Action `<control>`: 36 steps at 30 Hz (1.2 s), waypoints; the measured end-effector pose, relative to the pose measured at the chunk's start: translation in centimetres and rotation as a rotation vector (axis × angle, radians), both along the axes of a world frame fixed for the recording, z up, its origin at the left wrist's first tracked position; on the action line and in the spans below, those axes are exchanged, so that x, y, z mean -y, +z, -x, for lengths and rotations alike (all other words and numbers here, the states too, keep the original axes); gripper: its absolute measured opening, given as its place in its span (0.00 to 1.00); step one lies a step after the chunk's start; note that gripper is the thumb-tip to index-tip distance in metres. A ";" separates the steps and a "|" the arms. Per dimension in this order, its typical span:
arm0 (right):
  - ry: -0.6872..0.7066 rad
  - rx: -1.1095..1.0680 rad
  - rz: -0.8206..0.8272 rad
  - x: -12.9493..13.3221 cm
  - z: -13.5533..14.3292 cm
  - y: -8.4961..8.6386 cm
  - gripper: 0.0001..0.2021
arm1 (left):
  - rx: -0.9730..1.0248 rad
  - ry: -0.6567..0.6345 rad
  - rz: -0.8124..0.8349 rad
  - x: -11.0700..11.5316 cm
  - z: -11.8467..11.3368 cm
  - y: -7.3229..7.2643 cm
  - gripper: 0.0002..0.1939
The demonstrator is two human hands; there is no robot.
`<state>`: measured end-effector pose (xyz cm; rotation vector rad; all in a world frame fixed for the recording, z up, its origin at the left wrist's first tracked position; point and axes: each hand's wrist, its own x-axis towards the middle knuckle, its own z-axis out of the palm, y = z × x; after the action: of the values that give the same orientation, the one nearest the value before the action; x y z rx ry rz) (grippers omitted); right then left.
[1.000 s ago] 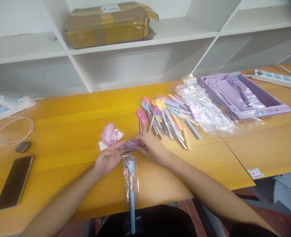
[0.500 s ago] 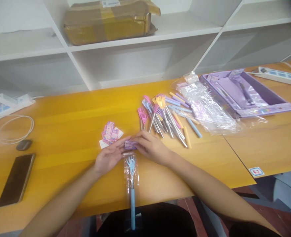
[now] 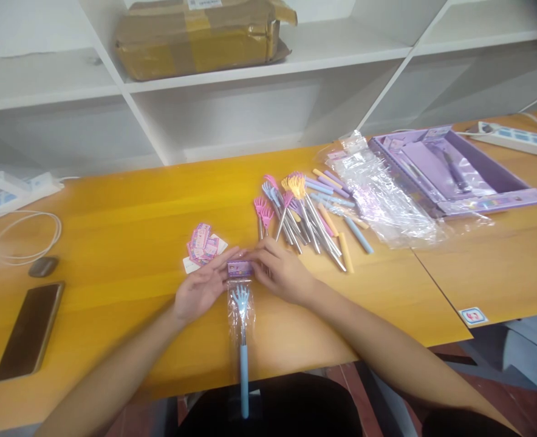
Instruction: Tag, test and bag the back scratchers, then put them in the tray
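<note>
At the lower left of the frame, tabletop point(image 3: 118, 261) stretches from the phone point(image 3: 29, 331) to the left hand point(image 3: 200, 294), fingers extended against the purple card's point(image 3: 240, 269) left end; whether they pinch, I cannot tell. Below, lower centre, the bagged blue scratcher point(image 3: 243, 353) runs lengthwise past the near edge. Equally close, the right hand point(image 3: 280, 271) pinches the card's right end, loose scratchers point(image 3: 295, 187) just above.

The right hand point(image 3: 283, 271) holds a purple card point(image 3: 240, 269).
</note>
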<state>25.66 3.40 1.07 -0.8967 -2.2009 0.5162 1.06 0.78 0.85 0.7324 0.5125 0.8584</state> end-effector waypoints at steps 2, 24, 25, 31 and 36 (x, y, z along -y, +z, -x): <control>0.027 0.022 0.008 0.0 0.0 0.2 0.14 | -0.003 0.004 -0.007 0.0 0.0 0.0 0.35; -0.058 -0.270 -0.023 -0.3 0.3 -0.3 0.07 | -0.480 -0.137 -0.115 0.5 -0.1 -1.3 0.39; -0.039 -0.253 -0.066 -0.3 0.2 -0.3 0.06 | -0.520 -0.161 -0.116 0.5 0.0 -1.4 0.35; 0.102 -0.073 -0.107 0.2 -0.1 -1.0 0.09 | -0.530 -0.007 -0.161 0.3 0.1 -1.9 0.25; 0.082 0.018 -0.127 0.3 -0.2 -1.1 0.11 | -0.487 -0.017 -0.157 0.3 0.1 -2.1 0.24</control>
<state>25.82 3.13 -0.04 -0.7500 -2.2666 0.4022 0.95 0.46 -1.23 1.0981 0.8760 0.7079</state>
